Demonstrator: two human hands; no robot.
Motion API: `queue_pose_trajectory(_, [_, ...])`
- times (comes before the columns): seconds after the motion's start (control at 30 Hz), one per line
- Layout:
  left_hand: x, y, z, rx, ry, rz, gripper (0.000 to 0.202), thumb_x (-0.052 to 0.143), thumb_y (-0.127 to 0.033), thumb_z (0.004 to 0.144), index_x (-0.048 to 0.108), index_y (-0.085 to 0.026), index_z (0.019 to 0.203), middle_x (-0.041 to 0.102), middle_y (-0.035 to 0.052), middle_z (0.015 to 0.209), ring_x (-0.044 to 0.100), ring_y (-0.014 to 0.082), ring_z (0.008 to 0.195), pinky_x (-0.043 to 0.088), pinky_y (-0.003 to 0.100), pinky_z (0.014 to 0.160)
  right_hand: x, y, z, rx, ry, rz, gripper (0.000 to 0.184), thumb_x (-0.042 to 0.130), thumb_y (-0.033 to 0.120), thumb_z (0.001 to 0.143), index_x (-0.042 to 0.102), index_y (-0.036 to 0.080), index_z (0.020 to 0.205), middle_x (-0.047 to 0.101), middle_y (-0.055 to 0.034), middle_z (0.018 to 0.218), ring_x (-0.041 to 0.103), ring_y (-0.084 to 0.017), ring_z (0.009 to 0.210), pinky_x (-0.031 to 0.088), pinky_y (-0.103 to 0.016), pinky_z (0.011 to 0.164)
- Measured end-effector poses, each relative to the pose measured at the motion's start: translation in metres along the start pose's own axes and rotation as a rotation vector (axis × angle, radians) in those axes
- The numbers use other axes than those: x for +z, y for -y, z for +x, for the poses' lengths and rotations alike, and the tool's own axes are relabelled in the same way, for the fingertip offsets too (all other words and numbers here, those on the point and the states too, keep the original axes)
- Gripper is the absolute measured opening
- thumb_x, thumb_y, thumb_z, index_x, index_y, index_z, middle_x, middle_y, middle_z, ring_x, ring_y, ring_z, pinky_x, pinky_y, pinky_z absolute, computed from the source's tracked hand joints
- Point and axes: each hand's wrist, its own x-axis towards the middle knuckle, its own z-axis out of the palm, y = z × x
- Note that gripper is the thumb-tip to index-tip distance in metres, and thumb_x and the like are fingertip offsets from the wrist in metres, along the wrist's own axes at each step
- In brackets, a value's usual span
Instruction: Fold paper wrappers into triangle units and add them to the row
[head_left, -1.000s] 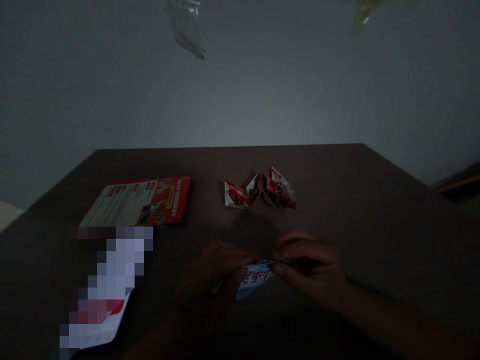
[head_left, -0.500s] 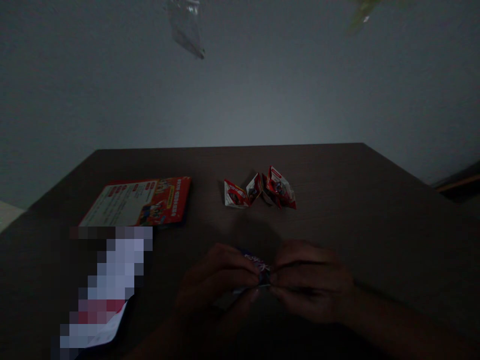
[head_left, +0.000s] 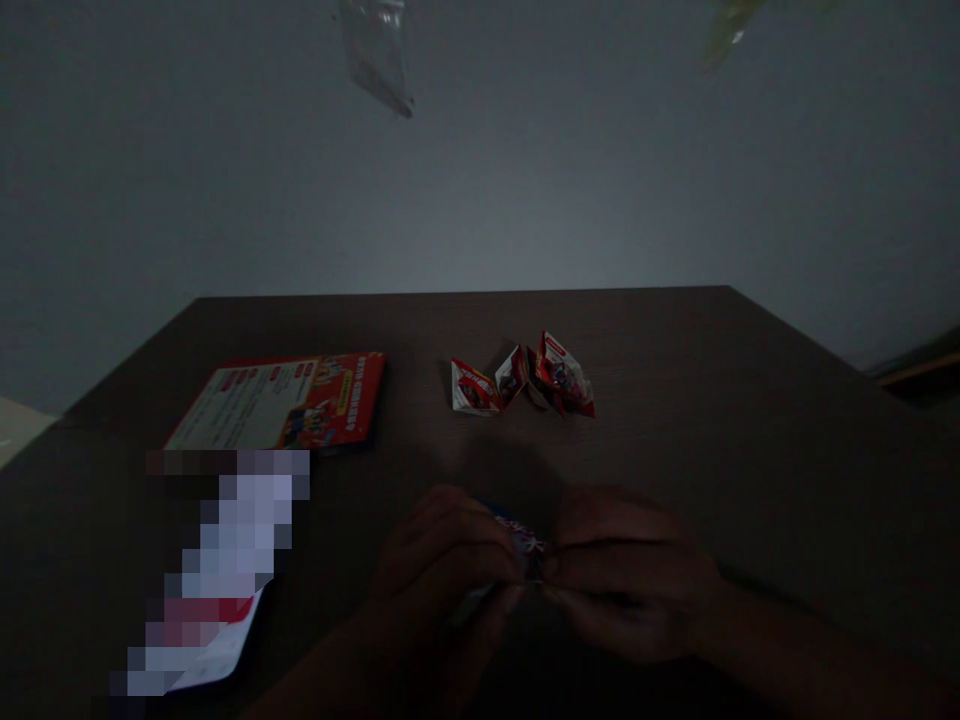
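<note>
A small dark-blue printed packet or folded paper (head_left: 517, 530) with white lettering is between my two hands, close to the front of the table. My left hand (head_left: 450, 560) pinches its left part with thumb and fingers. From the other side my right hand (head_left: 630, 570) grips the right end, its thumb below and fingers above. The fingertips of both hands almost meet. Much of the packet is covered by fingers, and the light is dim. Beyond the hands stand folded red-and-white printed papers (head_left: 559, 375), bent into peaked shapes.
A flat red printed pack or booklet (head_left: 352, 400) with a pale text panel lies on the left of the dark wooden table (head_left: 675, 350). Nearer is a lit phone-like device (head_left: 217, 655), mostly pixelated. A clear plastic bag (head_left: 379, 60) hangs against the wall.
The view has shifted very slightly. Both hands stay on the packet, with the right hand a little lower and the fingertips slightly moved. The other things have not moved on the table.
</note>
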Motion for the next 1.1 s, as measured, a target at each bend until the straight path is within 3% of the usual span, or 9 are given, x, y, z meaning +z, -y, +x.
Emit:
queue_pose_trajectory(0.27, [-0.006,0.003,-0.001,-0.037,-0.088,-0.009,0.021,0.054,-0.001,0.074,0.057,-0.018,0.087,0.062,0.0039,0.075,0.059,0.0169,0.073,0.052,0.03,0.066,-0.001,0.0,-0.002,0.037,-0.079,0.018,0.013,0.063,0.008,0.072,0.067,0.014,0.083,0.066,-0.0063,0.067,0.064,-0.015,0.057,0.055,-0.027,0.055])
queue_pose_trajectory(0.5, [-0.01,0.01,-0.015,-0.215,-0.219,-0.023,0.019,0.053,-0.005,0.079,0.054,-0.02,0.091,0.059,0.0041,0.091,0.059,0.0161,0.083,0.051,0.027,0.069,0.0,0.0,-0.005,0.088,-0.134,0.017,0.019,0.062,0.007,0.073,0.068,0.017,0.088,0.065,-0.0052,0.07,0.064,-0.015,0.059,0.054,-0.027,0.054])
queue_pose_trajectory(0.63, [-0.004,0.011,-0.012,-0.096,-0.12,-0.098,0.033,0.061,-0.012,0.077,0.054,-0.016,0.109,0.059,0.0095,0.102,0.058,0.0211,0.094,0.053,0.032,0.075,0.002,-0.001,-0.004,0.048,-0.113,0.028,0.016,0.062,0.01,0.074,0.067,0.017,0.086,0.065,-0.0052,0.068,0.062,-0.014,0.056,0.053,-0.026,0.052])
queue_pose_trajectory(0.83, [0.002,0.006,-0.001,0.027,-0.104,-0.049,0.021,0.057,-0.001,0.075,0.059,-0.016,0.09,0.066,0.0042,0.08,0.061,0.017,0.079,0.053,0.031,0.072,0.003,0.001,0.0,0.044,-0.073,0.054,0.013,0.062,0.008,0.072,0.067,0.013,0.082,0.065,-0.0069,0.069,0.063,-0.015,0.058,0.054,-0.026,0.055])
queue_pose_trajectory(1.1, [0.002,0.004,-0.003,0.073,-0.045,-0.004,0.019,0.056,-0.002,0.074,0.058,-0.015,0.087,0.068,0.0054,0.082,0.062,0.0176,0.08,0.051,0.033,0.076,0.002,0.002,0.003,0.019,-0.038,0.026,0.013,0.063,0.007,0.071,0.067,0.013,0.082,0.067,-0.0069,0.068,0.064,-0.014,0.057,0.053,-0.026,0.056])
